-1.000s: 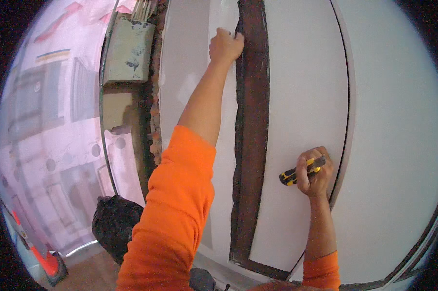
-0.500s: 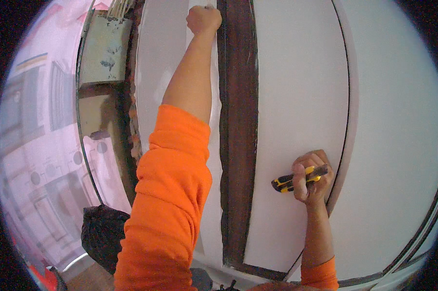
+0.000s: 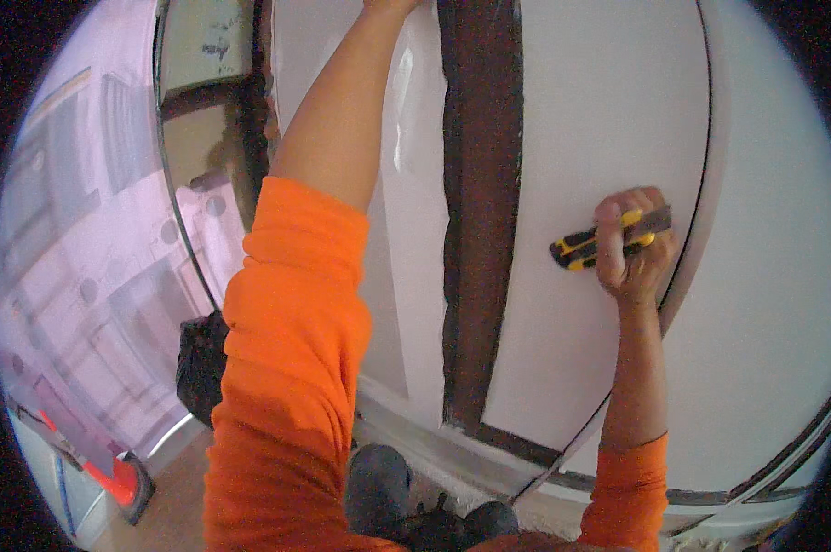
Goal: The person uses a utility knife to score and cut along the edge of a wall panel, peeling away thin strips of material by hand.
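My right hand (image 3: 638, 253) is closed around a black and yellow utility knife (image 3: 576, 250), in front of the white panel to the right of the dark strip. The knife lies roughly sideways across my fingers; whether its blade is out I cannot tell. At the top edge only the wrist and a bit of my left hand (image 3: 392, 5) show, over the narrow white panel (image 3: 411, 202) left of the strip. Its fingers lie outside the picture. Between the two panels runs a dark brown vertical strip (image 3: 482, 184) with uneven edges.
A black bag (image 3: 201, 363) hangs at the left, beside pinkish sheeting (image 3: 93, 267) that shows building shapes. An orange cone (image 3: 116, 478) lies on the floor at lower left. My knees (image 3: 378, 488) are near the white ledge (image 3: 415, 446) below the panels.
The view has shifted, so the wall features sit farther right and higher. My right hand with the utility knife appears higher. My left hand has mostly passed out over the top edge.
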{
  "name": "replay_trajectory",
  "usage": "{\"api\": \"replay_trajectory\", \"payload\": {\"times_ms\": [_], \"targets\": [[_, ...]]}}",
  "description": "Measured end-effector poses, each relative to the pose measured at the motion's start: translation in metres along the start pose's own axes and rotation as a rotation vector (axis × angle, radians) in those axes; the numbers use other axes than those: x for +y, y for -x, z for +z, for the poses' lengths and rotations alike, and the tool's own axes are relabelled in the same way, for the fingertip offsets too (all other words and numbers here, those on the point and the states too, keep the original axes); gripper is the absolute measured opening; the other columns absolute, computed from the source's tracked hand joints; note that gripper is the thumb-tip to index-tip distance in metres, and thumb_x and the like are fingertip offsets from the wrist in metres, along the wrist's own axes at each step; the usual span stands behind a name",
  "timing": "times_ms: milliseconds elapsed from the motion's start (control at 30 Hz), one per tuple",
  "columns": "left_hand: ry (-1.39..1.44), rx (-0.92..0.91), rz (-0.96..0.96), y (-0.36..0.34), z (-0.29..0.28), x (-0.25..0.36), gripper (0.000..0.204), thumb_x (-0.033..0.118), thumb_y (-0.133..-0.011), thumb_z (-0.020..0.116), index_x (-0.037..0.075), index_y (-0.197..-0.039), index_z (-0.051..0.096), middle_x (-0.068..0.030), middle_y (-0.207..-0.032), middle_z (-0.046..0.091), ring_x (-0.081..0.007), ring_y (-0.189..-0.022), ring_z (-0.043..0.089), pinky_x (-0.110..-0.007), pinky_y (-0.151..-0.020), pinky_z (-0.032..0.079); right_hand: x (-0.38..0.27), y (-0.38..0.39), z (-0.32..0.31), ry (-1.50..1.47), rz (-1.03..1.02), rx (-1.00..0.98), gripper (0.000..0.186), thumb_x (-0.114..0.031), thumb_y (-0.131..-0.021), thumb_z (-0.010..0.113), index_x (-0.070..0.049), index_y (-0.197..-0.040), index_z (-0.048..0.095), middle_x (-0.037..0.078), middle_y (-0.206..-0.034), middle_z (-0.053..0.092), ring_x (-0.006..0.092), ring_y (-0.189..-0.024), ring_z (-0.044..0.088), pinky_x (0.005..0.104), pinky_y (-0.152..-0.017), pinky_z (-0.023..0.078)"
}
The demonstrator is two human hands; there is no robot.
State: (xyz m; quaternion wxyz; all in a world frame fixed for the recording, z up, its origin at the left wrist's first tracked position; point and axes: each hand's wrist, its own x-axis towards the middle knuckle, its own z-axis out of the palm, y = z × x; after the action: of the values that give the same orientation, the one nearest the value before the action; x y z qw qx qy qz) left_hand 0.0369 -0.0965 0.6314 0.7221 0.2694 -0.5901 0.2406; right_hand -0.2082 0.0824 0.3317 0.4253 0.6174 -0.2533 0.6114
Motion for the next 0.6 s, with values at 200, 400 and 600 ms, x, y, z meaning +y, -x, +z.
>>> {"api": "replay_trajectory", "payload": {"times_ms": [200,400,600], "targets": [[0.112,-0.109,0.015,0.124,-0.045,0.004,0.04,0.035,-0.089,0.073,-0.005,-0.093,0.068,-0.0283,-0.085,0.07,-0.0432,-0.085,0.071,-0.046,-0.076,0.056,-0.01,-0.001,0.001,0.066,0.102,-0.118,0.025,-0.018,-0.095,0.056,-0.002,-0.077,0.064,0.009,-0.078,0.067,0.0257,-0.08,0.062,0.0365,-0.071,0.049],[0.034,-0.243,0.154,0.182,-0.064,-0.036,0.037,0.03,-0.096,0.064,-0.006,-0.091,0.067,-0.03,-0.087,0.069,-0.0411,-0.085,0.071,-0.047,-0.077,0.054,-0.007,-0.002,0.013,0.08,0.175,-0.107,0.02,-0.019,-0.094,0.059,-0.005,-0.084,0.068,0.008,-0.085,0.07,0.0242,-0.083,0.064,0.0346,-0.076,0.052],[0.287,-0.319,-0.183,0.178,-0.053,-0.055,0.043,0.031,-0.102,0.053,-0.009,-0.1,0.068,-0.0238,-0.093,0.072,-0.0352,-0.081,0.069,-0.049,-0.082,0.052,0.064,0.003,0.004,0.703,-0.441,-0.089,0.017,-0.022,-0.096,0.062,-0.009,-0.103,0.069,0.005,-0.089,0.072,0.0214,-0.08,0.068,0.0352,-0.076,0.054]]}}
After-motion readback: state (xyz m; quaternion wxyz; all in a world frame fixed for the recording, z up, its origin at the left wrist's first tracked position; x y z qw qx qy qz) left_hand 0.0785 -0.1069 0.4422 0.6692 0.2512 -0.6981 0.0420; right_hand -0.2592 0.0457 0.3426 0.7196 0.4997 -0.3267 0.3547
